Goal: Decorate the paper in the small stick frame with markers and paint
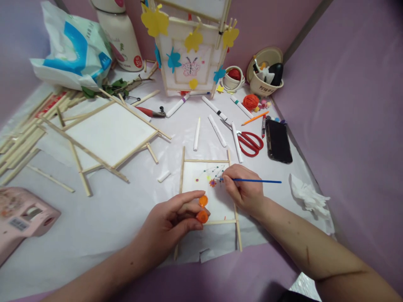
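Observation:
Between the fingers and thumb of my left hand is a small paint pot of orange paint, its orange lid flipped open. My right hand pinches a blue paintbrush, the handle pointing right and the tip at the paper. Under both hands lies a white paper panel in a frame of thin wooden sticks. On it are dotted stems and a small orange and purple flower. My left hand covers the panel's lower left part.
Several white markers, red-handled scissors and a phone lie beyond. A paper lantern stands at the back. Another stick frame is left, a pink glue gun box near left, crumpled tissue right.

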